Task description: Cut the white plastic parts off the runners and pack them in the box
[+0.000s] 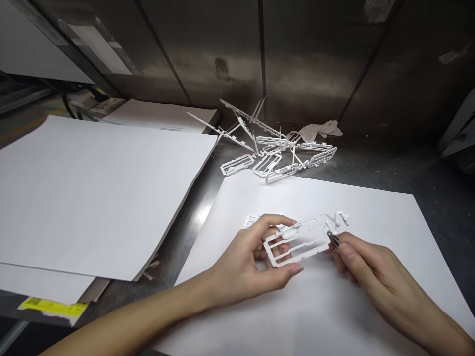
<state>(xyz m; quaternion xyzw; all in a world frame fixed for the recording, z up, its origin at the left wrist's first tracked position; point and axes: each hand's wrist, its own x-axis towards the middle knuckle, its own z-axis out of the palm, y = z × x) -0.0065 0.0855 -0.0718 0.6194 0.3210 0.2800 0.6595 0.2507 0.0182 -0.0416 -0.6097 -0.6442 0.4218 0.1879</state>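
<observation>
Head view: left hand [249, 259] grips white frame [302, 255] between its fingers, right hand [374, 267] pinches slim tool [335, 241] in its fingers at the frame's end, piled white parts [272, 142] lying beyond both.

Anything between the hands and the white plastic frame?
Nothing visible. The left hand holds the white plastic frame; the right hand holds a small tool at its right end, beside a curled white piece. Tip contact is too small to tell.
</observation>
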